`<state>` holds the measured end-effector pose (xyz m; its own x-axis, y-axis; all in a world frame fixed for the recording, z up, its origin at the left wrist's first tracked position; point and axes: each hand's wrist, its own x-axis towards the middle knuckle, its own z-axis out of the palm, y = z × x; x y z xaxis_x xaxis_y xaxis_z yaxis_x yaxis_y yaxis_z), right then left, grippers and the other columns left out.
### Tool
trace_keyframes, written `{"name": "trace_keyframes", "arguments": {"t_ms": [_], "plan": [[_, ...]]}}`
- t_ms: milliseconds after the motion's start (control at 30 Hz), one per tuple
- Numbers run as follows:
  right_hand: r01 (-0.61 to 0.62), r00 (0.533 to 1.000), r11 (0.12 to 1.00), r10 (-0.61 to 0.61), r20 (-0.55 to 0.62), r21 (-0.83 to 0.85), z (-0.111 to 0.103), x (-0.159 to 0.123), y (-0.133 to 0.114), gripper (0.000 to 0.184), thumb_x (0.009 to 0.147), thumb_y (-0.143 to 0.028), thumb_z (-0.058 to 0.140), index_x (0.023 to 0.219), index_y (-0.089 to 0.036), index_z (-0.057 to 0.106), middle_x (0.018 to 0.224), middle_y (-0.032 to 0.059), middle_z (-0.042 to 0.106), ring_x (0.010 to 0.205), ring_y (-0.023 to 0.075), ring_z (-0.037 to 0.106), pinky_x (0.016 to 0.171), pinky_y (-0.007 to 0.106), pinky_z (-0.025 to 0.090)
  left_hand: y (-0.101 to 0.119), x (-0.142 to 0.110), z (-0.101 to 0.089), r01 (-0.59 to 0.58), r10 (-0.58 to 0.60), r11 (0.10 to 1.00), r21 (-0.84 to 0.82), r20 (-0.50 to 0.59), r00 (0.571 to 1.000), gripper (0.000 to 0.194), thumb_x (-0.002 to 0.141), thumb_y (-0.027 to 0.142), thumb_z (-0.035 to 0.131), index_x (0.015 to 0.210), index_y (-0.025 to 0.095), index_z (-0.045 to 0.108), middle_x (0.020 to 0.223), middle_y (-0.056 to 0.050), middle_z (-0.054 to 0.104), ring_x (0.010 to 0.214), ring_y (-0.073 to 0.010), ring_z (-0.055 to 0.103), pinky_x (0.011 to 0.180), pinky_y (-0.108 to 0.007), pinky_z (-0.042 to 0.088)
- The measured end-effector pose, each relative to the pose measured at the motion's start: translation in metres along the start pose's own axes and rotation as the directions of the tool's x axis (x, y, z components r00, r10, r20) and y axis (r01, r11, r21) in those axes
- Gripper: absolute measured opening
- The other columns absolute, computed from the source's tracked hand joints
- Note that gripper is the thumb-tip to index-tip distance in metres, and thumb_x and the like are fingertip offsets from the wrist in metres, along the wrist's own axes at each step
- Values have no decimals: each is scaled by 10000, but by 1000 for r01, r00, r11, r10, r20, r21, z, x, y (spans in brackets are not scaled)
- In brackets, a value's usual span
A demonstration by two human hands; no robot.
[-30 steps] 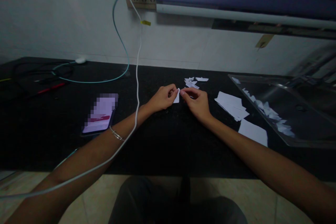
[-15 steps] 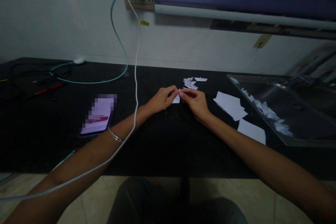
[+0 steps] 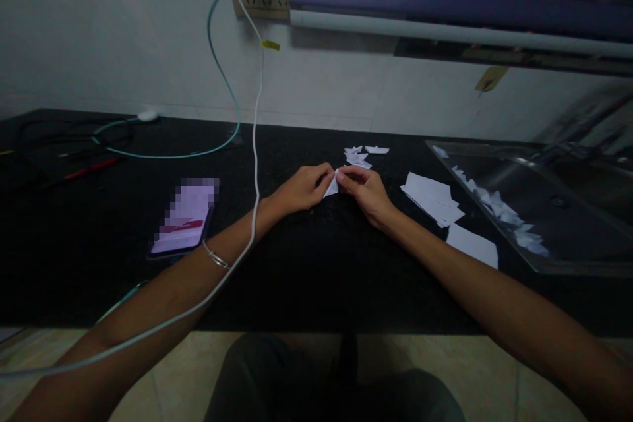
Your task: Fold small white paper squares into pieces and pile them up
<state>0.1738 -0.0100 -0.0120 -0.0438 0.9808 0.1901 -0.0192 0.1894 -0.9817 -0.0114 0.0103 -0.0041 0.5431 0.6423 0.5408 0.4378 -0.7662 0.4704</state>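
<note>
A small folded piece of white paper [image 3: 331,187] is pinched between my two hands, just above the black countertop [image 3: 316,264]. My left hand [image 3: 309,186] grips its left side with thumb and fingers closed. From the other side, the thumb and forefinger of my right hand [image 3: 366,191] hold its upper right edge. The fingers hide part of the paper. Right behind my hands lies a little group of folded white paper pieces [image 3: 357,157]. To the right of my right hand rests a stack of white paper sheets [image 3: 431,198].
Another paper sheet [image 3: 473,247] lies near my right forearm. Many folded papers [image 3: 499,208] line the rim of the metal sink [image 3: 583,211]. A phone [image 3: 184,217] sits at left. A white cable [image 3: 256,145] crosses over my left forearm; a red pen-like object [image 3: 91,168] lies farther left.
The paper between my fingers has turned slightly and now shows a slanted, more triangular shape. My hands have stayed in nearly the same place.
</note>
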Motion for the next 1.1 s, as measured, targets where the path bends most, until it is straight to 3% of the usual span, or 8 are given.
{"name": "trace_keyframes", "arguments": {"t_ms": [133, 233, 367, 500, 800, 1100], "plan": [[14, 1000, 1000, -14, -19, -15, 1, -1, 0, 258, 702, -405, 843, 855, -215, 757, 862, 36, 730, 767, 170, 621, 724, 338, 504, -5, -1, 0, -47, 43, 995, 93, 47, 998, 236, 1034, 271, 418, 886, 183, 579, 768, -31, 612, 656, -138, 547, 612, -281, 379], [40, 999, 998, -42, -22, -56, 0, 0, 3, 248, 722, -416, 817, 835, -206, 749, 809, 31, 714, 721, 165, 602, 691, 333, 492, -4, -1, -1, -14, 6, 993, 121, 64, 998, 259, 1038, 293, 419, 868, 186, 581, 753, -29, 608, 647, -140, 544, 602, -283, 368], [126, 992, 985, -126, 2, -119, -3, 2, 6, 237, 774, -436, 766, 830, -206, 743, 795, 27, 701, 720, 167, 591, 696, 332, 480, 2, -1, -6, 52, -53, 999, 18, 75, 996, 322, 1033, 342, 435, 804, 179, 593, 700, -5, 592, 631, -129, 541, 596, -264, 374], [176, 984, 973, -177, 6, -150, -7, 6, 8, 187, 786, -397, 737, 805, -211, 735, 787, 25, 686, 744, 177, 594, 725, 341, 477, 3, -1, -10, 64, -51, 992, -108, 127, 991, 236, 980, 331, 521, 864, 173, 654, 736, 7, 635, 659, -122, 564, 637, -250, 412], [214, 977, 957, -213, 30, -198, -7, 7, 9, 184, 815, -393, 712, 822, -209, 719, 809, 33, 685, 748, 185, 598, 746, 361, 483, 3, -1, -9, 70, -58, 994, -85, 129, 990, 202, 914, 275, 544, 887, 151, 701, 737, -25, 682, 637, -125, 593, 637, -261, 422], [389, 918, 845, -389, 79, -367, -5, 1, 2, 169, 881, -368, 668, 817, -214, 698, 849, 46, 660, 801, 200, 594, 736, 361, 472, 5, -2, -9, 20, -24, 999, 29, 130, 991, 209, 883, 260, 535, 820, 142, 696, 693, -35, 677, 581, -117, 546, 605, -260, 408]]}}
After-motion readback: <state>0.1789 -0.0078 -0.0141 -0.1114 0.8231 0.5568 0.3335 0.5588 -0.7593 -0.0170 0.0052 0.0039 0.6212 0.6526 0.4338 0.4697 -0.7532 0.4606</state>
